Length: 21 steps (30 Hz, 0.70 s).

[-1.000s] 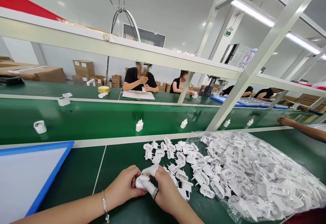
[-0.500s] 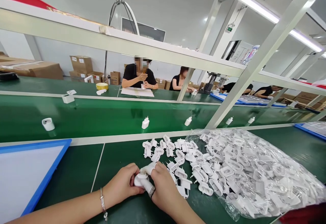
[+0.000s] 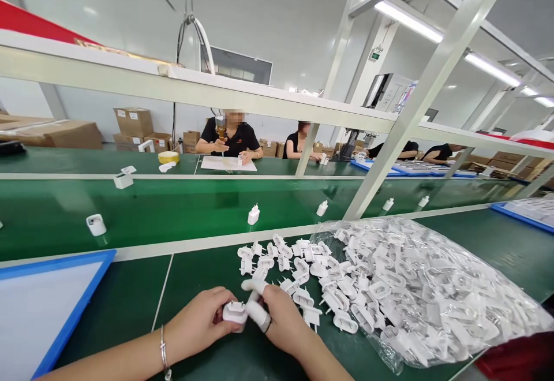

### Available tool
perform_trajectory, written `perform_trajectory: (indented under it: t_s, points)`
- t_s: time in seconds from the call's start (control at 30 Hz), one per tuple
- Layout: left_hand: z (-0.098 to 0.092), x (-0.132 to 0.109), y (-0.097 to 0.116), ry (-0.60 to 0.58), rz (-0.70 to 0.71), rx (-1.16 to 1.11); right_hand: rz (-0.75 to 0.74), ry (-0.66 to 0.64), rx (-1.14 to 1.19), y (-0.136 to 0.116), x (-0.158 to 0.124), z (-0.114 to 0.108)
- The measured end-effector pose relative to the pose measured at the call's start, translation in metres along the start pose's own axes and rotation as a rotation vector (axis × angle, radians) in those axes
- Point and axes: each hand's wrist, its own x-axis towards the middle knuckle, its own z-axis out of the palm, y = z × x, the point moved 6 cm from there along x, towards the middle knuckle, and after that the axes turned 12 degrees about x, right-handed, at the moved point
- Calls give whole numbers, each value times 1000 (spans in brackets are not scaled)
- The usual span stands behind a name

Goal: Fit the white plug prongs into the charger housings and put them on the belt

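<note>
Factory floor: a long green workbench [image 3: 125,306] runs crosswise under white steel shelving [image 3: 433,92], with a moving-belt lane beyond it. At the bench edge, a worker's left hand [image 3: 197,323] and right hand [image 3: 285,323] meet over a white charger body [image 3: 234,313], held just above the green surface, its long axis lying roughly level and crosswise between the palms. The left hand's fingers curl closed around its near end; the right hand, also curled, presses in from the other end. Two pale, elongated shapes [image 3: 255,306] lie over the right hand's fingers, too blurred to tell whether they are finger coverings or plastic parts. A dark ring [image 3: 268,328] sits on the right hand, a silver bracelet [image 3: 163,353] on the left wrist.

Just beyond and right of the grip lies a loose heap of white pronged plug inserts [image 3: 281,260]. Farther right, a clear plastic bag [image 3: 415,294] bulges with more of the same. Left of the hands sits a blue-framed white tray [image 3: 56,262]. Across the belt, white chargers [image 3: 253,215] stand upright, and a co-worker in black [image 3: 229,138] sits at the far bench.
</note>
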Motion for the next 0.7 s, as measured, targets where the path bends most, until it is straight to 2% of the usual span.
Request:
perform_trajectory:
  t_s: [0.1, 0.17, 0.27, 0.33, 0.43, 0.53, 0.63, 0.7]
  points:
    - [-31, 17, -18, 12, -32, 158, 97, 108, -264, 19, 4, -24]
    - [-65, 36, -43, 105, -124, 291, 184, 109, -451, 35, 3, -32]
    - [-109, 63, -91, 236, -304, 411, 190, 38, -536, 51, -2, -30]
    - [-125, 77, -120, 272, -385, 432, 173, -3, -528, 54, -4, -26]
    - [-136, 88, -153, 302, -465, 440, 184, 13, -501, 51, -4, -24]
    - [-148, 83, -176, 364, -532, 439, 150, 126, -339, 42, -2, -29]
    - [-169, 58, -201, 445, -658, 462, 132, 179, -91, 40, -2, -30]
    - [-181, 38, -219, 453, -729, 466, 152, 171, 41, 42, -3, -27]
